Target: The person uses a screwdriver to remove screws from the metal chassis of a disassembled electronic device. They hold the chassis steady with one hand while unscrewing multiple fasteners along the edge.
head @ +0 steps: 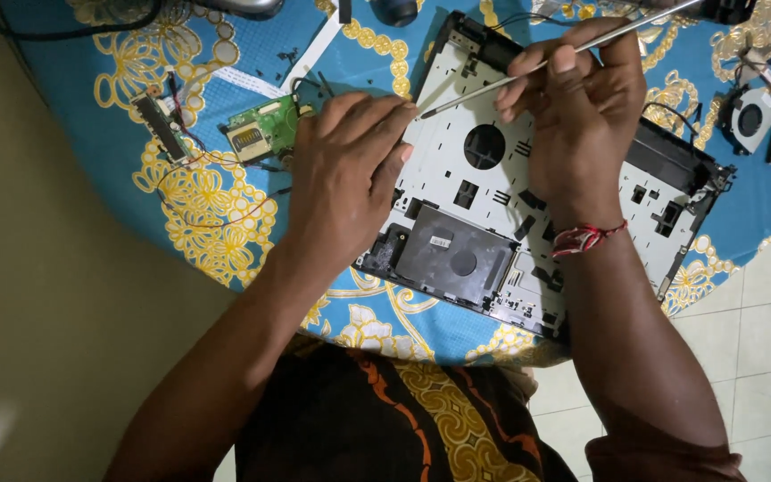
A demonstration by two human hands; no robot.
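A dark shirt with orange and yellow swirls sits nearest. Beyond it, a grey laptop chassis lies stripped on a blue floral cloth. The left hand rests flat on the chassis's left edge, fingers loosely together, gripping nothing. The right hand, red band at the wrist, pinches a thin screwdriver, tip on the chassis. Farther left lies a green board; far right, a fan
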